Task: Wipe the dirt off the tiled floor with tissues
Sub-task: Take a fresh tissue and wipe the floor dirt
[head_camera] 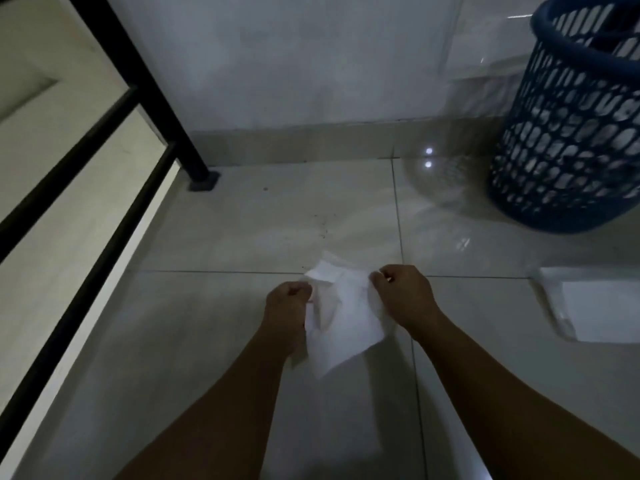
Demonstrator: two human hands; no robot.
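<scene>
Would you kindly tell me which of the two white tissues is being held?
The crumpled tissue at centre, pinched by left hand and right hand; the flat tissue lies untouched at right.

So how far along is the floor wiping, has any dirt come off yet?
Done: one tissue is out; a white pack, probably tissues, lies on the tiled floor at right. In hand: the left hand and right hand both pinch the tissue, spread between them. Left: dark specks on the tile ahead look unwiped, so the wiping itself seems not yet begun.
</scene>
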